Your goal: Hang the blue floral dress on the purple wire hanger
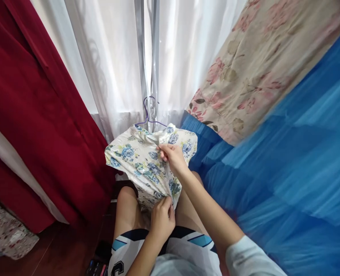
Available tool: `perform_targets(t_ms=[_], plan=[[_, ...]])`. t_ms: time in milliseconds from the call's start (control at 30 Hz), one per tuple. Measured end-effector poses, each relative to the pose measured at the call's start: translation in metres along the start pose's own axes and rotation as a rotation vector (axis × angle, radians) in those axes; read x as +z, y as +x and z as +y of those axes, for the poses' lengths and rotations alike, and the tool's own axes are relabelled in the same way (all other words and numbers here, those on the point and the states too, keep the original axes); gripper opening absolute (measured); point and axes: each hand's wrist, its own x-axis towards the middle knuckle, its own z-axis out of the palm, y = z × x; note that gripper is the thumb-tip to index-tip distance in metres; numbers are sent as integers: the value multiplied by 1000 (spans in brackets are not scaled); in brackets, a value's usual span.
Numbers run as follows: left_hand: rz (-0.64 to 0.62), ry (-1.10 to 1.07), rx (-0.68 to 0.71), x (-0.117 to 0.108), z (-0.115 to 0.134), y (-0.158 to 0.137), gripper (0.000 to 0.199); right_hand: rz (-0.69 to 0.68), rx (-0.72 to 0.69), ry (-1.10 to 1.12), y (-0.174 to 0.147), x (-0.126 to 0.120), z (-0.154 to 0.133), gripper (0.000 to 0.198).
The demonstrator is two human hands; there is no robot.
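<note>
A white blouse with blue flowers and green leaves hangs in front of my knees. Its shoulders rest on a thin purple hanger. My right hand pinches the cloth at the front opening, just below the collar. Lower down, my left hand is closed on the same front edge near the hem. Between the two hands the edge runs stretched and slightly creased. What lies under the fingertips is too small to make out.
White curtains with grey straps hang straight ahead. A red curtain is at the left. To the right are a beige floral cloth and blue tulle. Dark floor tiles show at lower left.
</note>
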Motion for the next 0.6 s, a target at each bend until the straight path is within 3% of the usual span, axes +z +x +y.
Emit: perform_targets(t_ms=[200, 367, 433, 533, 600], plan=[[-74, 82, 8, -6, -11, 5, 20, 10, -100, 38, 34, 20, -17, 27], [-135, -2, 10, -39, -28, 16, 14, -46, -102, 16, 26, 18, -7, 26], [-21, -81, 34, -66, -28, 31, 16, -76, -117, -18, 23, 15, -3, 24], [358, -128, 70, -118, -18, 69, 28, -113, -128, -66, 20, 13, 0, 21], [492, -110, 164, -153, -5, 100, 38, -122, -137, -91, 19, 12, 2, 19]])
